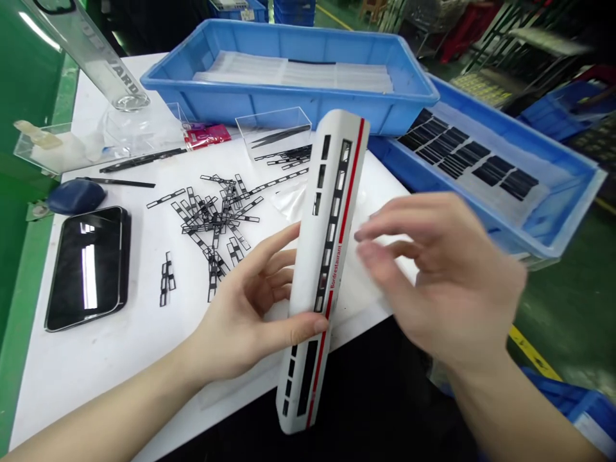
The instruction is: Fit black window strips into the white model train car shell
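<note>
- Two bare hands work at the centre of the frame, and the white model train carriage shell (310,256) stands tilted between them, its lower end reaching past the front edge of the worktop (96,359).
- The left hand (245,301) has a firm grip on the shell, fingers curled behind it and thumb across its face.
- The right hand (433,276) is blurred, its grip released, with spread fingers (380,221) just beside the shell and not touching it.
- The shell carries a red stripe, black-framed window openings and the red word "Bordrestaurant".
- Loose black window strips (216,221) lie in a heap on the worktop, left of the shell.
- Tweezers (279,136) lie in a clear acrylic box (272,122) at upper centre.
- A blue plastic tray (289,38) at top centre holds clear film sheets (289,72).
- A second blue tray (505,122) at right holds rows of black strips (466,160).
- A glossy black slab (86,269) sits at left, below a dark blue rounded object (74,196).
</note>
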Demonstrator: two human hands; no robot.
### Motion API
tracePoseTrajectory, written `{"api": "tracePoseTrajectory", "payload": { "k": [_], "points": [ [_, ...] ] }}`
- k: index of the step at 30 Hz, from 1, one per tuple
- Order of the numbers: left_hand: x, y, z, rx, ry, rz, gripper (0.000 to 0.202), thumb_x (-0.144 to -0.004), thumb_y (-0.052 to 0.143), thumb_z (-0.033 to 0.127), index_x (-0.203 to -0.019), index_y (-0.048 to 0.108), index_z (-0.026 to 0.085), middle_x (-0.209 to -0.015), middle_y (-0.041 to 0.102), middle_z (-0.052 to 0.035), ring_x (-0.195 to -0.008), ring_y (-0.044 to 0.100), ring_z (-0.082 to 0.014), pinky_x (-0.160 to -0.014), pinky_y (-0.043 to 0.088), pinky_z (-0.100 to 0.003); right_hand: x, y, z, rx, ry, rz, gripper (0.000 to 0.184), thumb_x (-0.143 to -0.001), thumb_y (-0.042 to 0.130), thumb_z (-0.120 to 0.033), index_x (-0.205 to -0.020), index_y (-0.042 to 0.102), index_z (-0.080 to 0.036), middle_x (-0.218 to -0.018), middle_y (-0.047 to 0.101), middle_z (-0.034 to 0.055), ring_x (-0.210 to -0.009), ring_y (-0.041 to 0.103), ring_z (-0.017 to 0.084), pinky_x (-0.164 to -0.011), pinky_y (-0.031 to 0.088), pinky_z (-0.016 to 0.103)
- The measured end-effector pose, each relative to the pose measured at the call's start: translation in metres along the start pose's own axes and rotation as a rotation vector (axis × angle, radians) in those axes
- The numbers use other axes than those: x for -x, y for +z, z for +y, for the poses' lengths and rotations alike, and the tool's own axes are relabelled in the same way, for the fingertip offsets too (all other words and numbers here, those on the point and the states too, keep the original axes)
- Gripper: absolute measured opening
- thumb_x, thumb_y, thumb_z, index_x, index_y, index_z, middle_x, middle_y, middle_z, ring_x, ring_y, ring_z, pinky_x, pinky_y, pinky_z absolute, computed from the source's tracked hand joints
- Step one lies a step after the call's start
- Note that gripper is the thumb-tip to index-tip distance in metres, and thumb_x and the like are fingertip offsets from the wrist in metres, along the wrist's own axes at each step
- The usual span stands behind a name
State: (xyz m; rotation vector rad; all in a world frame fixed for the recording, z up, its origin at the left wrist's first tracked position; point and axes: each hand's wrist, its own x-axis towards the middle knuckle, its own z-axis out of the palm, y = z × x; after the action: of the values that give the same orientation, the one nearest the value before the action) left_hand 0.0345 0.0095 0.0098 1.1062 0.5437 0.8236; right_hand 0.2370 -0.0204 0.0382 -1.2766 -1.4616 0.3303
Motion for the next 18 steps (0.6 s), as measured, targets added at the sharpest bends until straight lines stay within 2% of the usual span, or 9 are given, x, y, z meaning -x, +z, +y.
{"api": "tracePoseTrajectory", "payload": {
  "k": [2,4,7,11,14,18],
  "points": [
    [-0.001,0.001,-0.003,-0.037,0.042,0.02,0.08,-0.08,0.088,0.001,-0.146,0.063,0.039,-0.127,0.076,0.0013,-0.117,0.071,-0.0178,-0.105,0.059,-0.029,0.007,-0.004,-0.002,0.071,-0.059,-0.187,0.025,-0.092,0.075,-0.014,-0.113,0.076,-0.027,-0.112,0.068,0.0044,-0.097,0.069,0.018,-0.07,0.064,0.032],
    [-0.001,0.001,-0.005,-0.056,0.067,0.024,0.083,-0.079,0.088,0.0,-0.147,0.062,0.04,-0.128,0.076,0.0019,-0.12,0.07,-0.0184,-0.106,0.059,-0.029,0.01,-0.006,-0.002,0.094,-0.048,-0.264,0.032,-0.093,0.073,-0.012,-0.124,0.073,-0.024,-0.116,0.068,0.0052,-0.095,0.07,0.016,-0.071,0.064,0.029],
    [-0.001,0.0,-0.007,-0.066,0.117,0.043,0.088,-0.075,0.09,-0.001,-0.147,0.062,0.042,-0.136,0.072,0.0024,-0.115,0.072,-0.018,-0.105,0.06,-0.029,0.01,-0.003,-0.005,0.115,-0.009,-0.267,0.03,-0.096,0.069,-0.01,-0.124,0.072,-0.02,-0.11,0.069,0.0041,-0.088,0.068,0.012,-0.07,0.061,0.024],
    [0.002,-0.001,-0.008,-0.112,0.147,0.1,0.093,-0.069,0.096,0.003,-0.147,0.063,0.042,-0.146,0.066,0.0008,-0.1,0.072,-0.0159,-0.104,0.062,-0.033,0.006,0.003,-0.016,0.083,0.097,-0.258,0.021,-0.095,0.067,-0.01,-0.112,0.07,-0.02,-0.087,0.066,-0.0024,-0.075,0.064,0.008,-0.062,0.056,0.018],
    [0.005,-0.001,-0.009,-0.137,0.161,0.112,0.094,-0.068,0.097,0.005,-0.147,0.063,0.042,-0.144,0.068,0.0001,-0.098,0.071,-0.016,-0.105,0.061,-0.035,0.003,0.005,-0.022,-0.031,0.238,-0.28,0.017,-0.093,0.067,-0.012,-0.107,0.066,-0.022,-0.082,0.065,-0.0044,-0.071,0.063,0.008,-0.055,0.053,0.017],
    [0.004,0.0,-0.011,-0.144,0.179,0.086,0.097,-0.067,0.098,0.005,-0.148,0.062,0.043,-0.143,0.07,0.001,-0.101,0.072,-0.0172,-0.107,0.06,-0.036,0.001,0.004,-0.022,-0.099,0.295,-0.317,0.015,-0.089,0.066,-0.01,-0.095,0.064,-0.023,-0.079,0.062,-0.0051,-0.068,0.06,0.009,-0.052,0.05,0.018]
  ]
}}
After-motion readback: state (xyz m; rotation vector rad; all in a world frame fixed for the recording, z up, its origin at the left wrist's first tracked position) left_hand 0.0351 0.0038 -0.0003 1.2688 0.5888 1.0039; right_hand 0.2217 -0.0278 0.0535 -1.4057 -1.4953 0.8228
